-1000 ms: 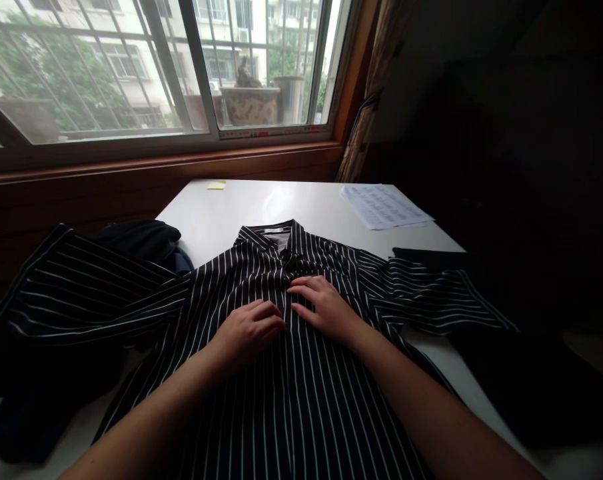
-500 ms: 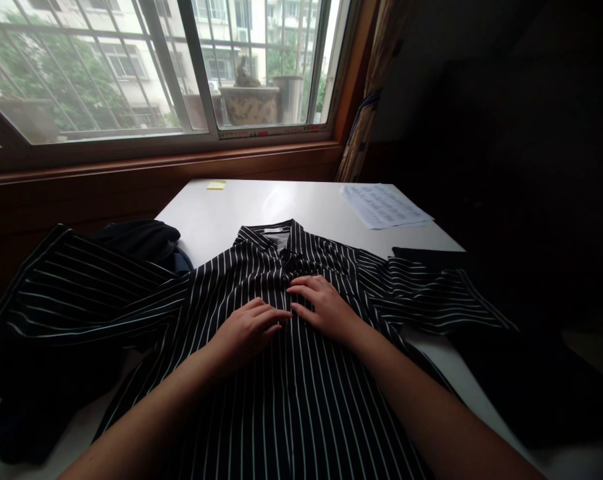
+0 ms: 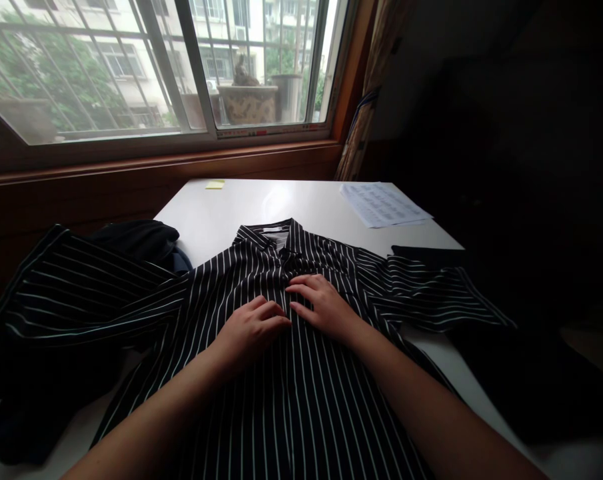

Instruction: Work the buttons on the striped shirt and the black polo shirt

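Note:
A black shirt with thin white stripes (image 3: 291, 400) lies front up on the white table (image 3: 261, 200), collar away from me and sleeves spread to both sides. My left hand (image 3: 248, 330) rests on the chest just left of the front placket, its fingers bent and pressed together on the fabric's edge. My right hand (image 3: 324, 307) lies right beside it on the other side of the placket, fingers stretched out over the cloth and pointing left. The fingertips of the two hands nearly touch. Both thumbs are hidden.
A dark garment (image 3: 136, 239) is bunched at the table's left edge, behind the left sleeve. Printed sheets of paper (image 3: 381, 203) lie at the back right, and a yellow sticky note (image 3: 215, 185) lies at the back. A window and a wooden sill run behind the table.
My left hand's fingers have crept slightly right toward the placket and my right hand. The shirt and my right hand have barely moved.

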